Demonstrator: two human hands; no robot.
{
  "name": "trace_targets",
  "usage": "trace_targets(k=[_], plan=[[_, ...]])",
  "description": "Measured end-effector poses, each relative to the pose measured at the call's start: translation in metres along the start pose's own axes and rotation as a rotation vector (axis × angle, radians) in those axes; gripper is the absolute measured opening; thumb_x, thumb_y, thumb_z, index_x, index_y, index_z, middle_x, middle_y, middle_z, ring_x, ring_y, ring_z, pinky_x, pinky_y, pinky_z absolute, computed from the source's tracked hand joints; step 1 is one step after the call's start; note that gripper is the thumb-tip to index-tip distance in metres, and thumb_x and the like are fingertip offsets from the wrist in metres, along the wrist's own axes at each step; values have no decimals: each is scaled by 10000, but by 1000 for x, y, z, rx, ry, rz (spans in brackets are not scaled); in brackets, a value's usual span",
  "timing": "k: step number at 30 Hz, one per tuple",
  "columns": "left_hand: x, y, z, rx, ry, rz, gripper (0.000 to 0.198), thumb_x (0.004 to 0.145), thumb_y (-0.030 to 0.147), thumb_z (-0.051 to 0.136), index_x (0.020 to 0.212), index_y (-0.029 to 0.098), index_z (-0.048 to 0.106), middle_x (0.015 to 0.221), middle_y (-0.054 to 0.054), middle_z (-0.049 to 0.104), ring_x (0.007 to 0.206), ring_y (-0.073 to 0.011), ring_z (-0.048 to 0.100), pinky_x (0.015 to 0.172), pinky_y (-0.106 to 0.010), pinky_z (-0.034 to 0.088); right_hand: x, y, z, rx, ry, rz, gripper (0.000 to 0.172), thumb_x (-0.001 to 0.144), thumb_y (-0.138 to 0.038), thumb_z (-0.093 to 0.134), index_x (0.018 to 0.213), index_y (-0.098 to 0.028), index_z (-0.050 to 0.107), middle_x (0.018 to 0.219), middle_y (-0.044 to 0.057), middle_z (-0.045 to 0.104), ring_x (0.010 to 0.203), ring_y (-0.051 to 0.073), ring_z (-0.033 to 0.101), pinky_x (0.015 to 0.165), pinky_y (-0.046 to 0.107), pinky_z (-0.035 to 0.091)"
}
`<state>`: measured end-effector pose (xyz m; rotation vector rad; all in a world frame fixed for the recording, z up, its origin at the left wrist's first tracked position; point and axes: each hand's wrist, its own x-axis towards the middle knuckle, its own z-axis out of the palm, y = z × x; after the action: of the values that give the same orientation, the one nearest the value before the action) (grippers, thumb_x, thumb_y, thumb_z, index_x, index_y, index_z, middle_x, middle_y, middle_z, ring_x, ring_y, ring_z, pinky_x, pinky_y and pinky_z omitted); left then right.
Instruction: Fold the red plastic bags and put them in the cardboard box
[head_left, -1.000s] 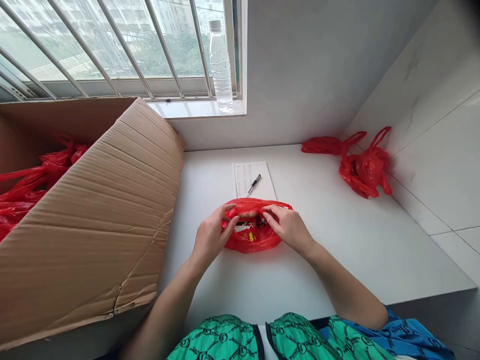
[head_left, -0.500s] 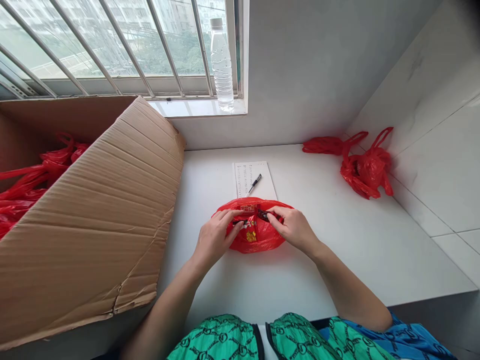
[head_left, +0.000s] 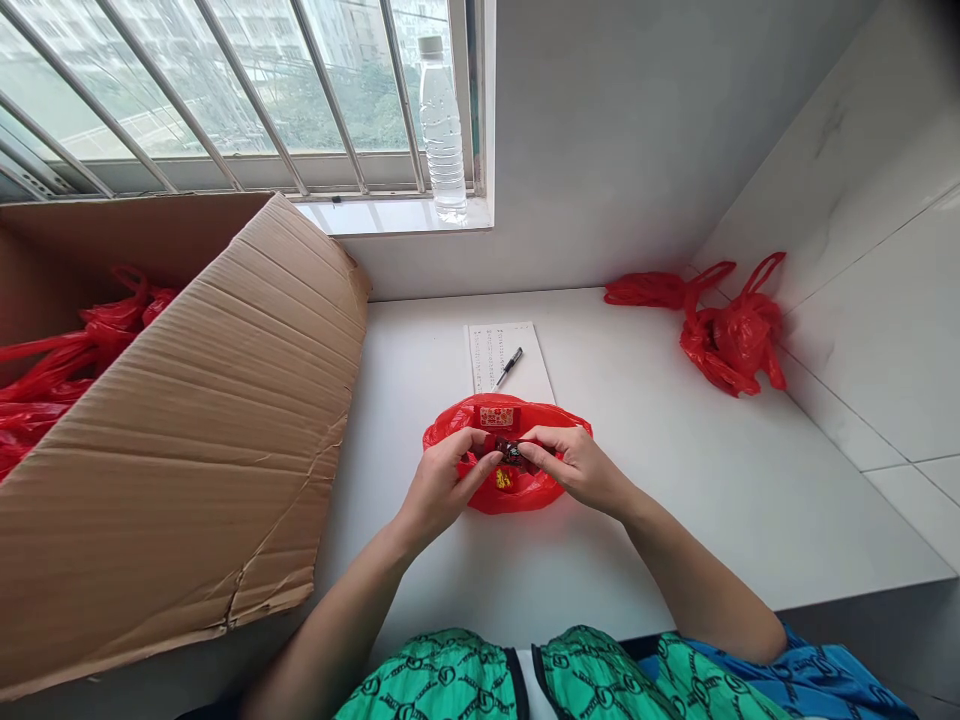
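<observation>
An opened red plastic bag (head_left: 517, 503) lies on the white table, its mouth spread wide. Over its middle, my left hand (head_left: 451, 473) and my right hand (head_left: 581, 465) meet, thumbs and fingers pinched on a small dark wrapped candy (head_left: 511, 452). Whether it is one piece or two side by side I cannot tell. Inside the bag, a red packet with a gold printed panel (head_left: 498, 416) rests at the far side. A yellow-printed red wrapper (head_left: 505, 480) shows below the fingers.
A notebook (head_left: 487, 350) with handwriting and a pen (head_left: 508, 368) lies just behind the bag. On the left stands a big cardboard box (head_left: 225, 430) holding red plastic bags (head_left: 112, 330). More red bags (head_left: 739, 335) sit at the back right. A water bottle (head_left: 444, 140) stands on the windowsill.
Both hands have come together over the bag's middle, bringing the dark wrapped candy between them. The gold-printed packet at the far side shows more fully.
</observation>
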<state>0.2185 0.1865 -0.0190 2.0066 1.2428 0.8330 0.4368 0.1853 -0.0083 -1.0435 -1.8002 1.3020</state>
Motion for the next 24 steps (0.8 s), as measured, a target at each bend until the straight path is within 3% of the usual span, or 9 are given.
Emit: trace_targets(k=[3,5,8,10,12,14,17,22,24], plan=[[3,-4,-14,85,75,-6,245,987,362,453,1150,228,578,1026,-27,679,883,-162,612,822,-279,439,-1,5,-12,-245,149,13,352,922,-551,522,966,-249,697,789,3,695,661,161,599,639,281,444],[4,-6,-26,162,174,-30,304,994,368,436,1252,237,530,1051,-30,679,867,-161,604,828,-287,428,-2,12,-27,-418,310,59,391,922,-590,489,975,-256,687,741,-1,683,621,158,581,611,276,410],[3,-7,-40,303,209,1,270,973,414,475,1109,230,619,899,-20,660,772,-160,570,770,-287,417,-7,25,-52,-608,487,164,453,936,-621,409,852,-246,650,716,13,667,616,170,573,563,272,370],[1,-7,-42,384,78,65,271,912,475,570,1001,236,662,865,-19,640,768,-170,568,763,-297,415,-12,33,-66,-689,450,279,501,909,-662,411,715,-238,597,672,14,636,569,167,538,511,270,334],[-1,-7,-39,441,-84,116,314,818,515,680,995,255,676,929,-28,639,832,-194,585,794,-321,417,-16,38,-73,-668,290,404,553,889,-695,408,616,-230,531,607,-1,578,511,150,482,475,265,308],[-2,-7,-35,494,-189,138,285,774,471,734,971,271,684,992,-33,630,901,-216,590,821,-343,414,-19,39,-75,-563,130,434,545,877,-691,439,609,-224,520,590,-17,535,506,137,455,471,257,314],[-4,-7,-37,548,-172,131,81,852,332,652,845,257,682,962,-27,614,895,-203,584,814,-339,413,-20,32,-74,-378,92,279,439,879,-617,511,714,-218,588,696,-14,570,605,140,504,540,261,386],[-10,11,-53,360,175,63,178,956,362,502,916,221,602,1015,-38,611,839,-160,580,711,-271,441,-16,2,-71,-183,415,0,298,863,-516,613,816,-222,612,1105,54,617,905,190,597,755,319,488],[-12,16,-52,347,169,83,173,946,384,529,963,227,599,1102,-47,613,928,-178,584,778,-288,458,-14,-12,-69,-154,475,-77,257,850,-484,647,829,-230,609,1231,61,576,955,199,604,820,352,492]])
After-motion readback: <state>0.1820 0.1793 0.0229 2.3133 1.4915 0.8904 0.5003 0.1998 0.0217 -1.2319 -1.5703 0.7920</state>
